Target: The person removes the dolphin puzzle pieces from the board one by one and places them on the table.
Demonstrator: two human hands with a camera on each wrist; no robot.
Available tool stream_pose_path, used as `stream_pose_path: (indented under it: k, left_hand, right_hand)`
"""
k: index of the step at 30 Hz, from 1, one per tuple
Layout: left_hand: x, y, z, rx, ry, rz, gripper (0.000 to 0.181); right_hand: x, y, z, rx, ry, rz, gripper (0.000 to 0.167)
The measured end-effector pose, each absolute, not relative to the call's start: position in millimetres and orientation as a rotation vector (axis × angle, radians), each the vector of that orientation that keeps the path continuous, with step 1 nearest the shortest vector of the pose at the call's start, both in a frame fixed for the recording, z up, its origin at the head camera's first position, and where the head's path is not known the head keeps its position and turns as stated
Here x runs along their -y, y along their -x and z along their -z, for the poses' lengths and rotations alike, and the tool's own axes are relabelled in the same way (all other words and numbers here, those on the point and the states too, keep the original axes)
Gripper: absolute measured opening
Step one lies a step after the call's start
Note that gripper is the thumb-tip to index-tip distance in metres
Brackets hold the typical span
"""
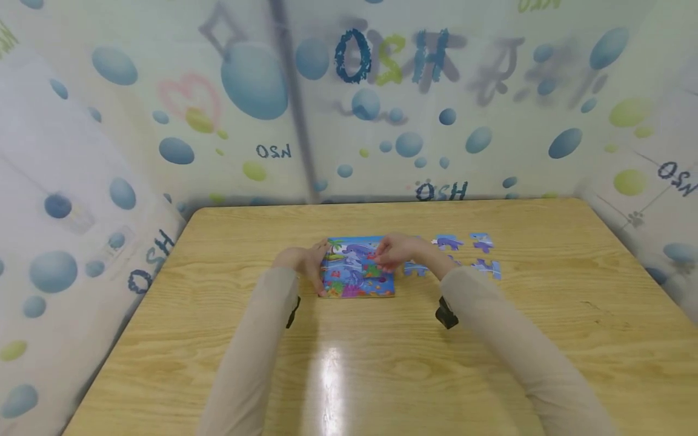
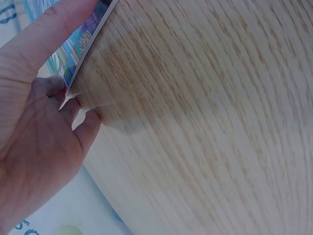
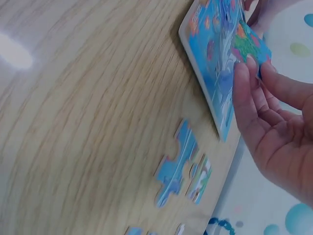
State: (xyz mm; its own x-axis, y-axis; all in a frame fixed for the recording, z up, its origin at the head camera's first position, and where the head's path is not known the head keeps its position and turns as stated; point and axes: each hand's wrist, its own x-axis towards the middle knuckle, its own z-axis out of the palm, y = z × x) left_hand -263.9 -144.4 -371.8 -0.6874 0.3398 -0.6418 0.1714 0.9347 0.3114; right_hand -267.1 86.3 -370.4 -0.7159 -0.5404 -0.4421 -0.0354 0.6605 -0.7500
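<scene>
A jigsaw puzzle board (image 1: 354, 286) with a bright sea picture of dolphins and coral lies on the wooden table. My left hand (image 1: 302, 260) holds the board's left edge, the thumb along the near corner and the other fingers farther back. Above the board's right part, my right hand (image 1: 405, 250) pinches a puzzle piece (image 3: 248, 43) between thumb and fingertips. That piece is blue with green, yellow and pink coral, and it looks slightly tilted over the picture. Whether it touches the board I cannot tell.
Several loose puzzle pieces (image 1: 448, 242) lie on the table (image 1: 392, 363) to the right of the board, some partly hidden behind my right hand and wrist. A patterned curtain (image 1: 382, 127) hangs behind the table's far edge.
</scene>
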Motion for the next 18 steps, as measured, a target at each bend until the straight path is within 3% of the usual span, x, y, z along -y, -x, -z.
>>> stream_pose_path:
  k: [18]
  left_hand:
    - [145, 263, 371, -2.35, -0.354, -0.298, 0.121]
  right_hand:
    - [-144, 268, 371, -2.073, 0.459, 0.92, 0.019]
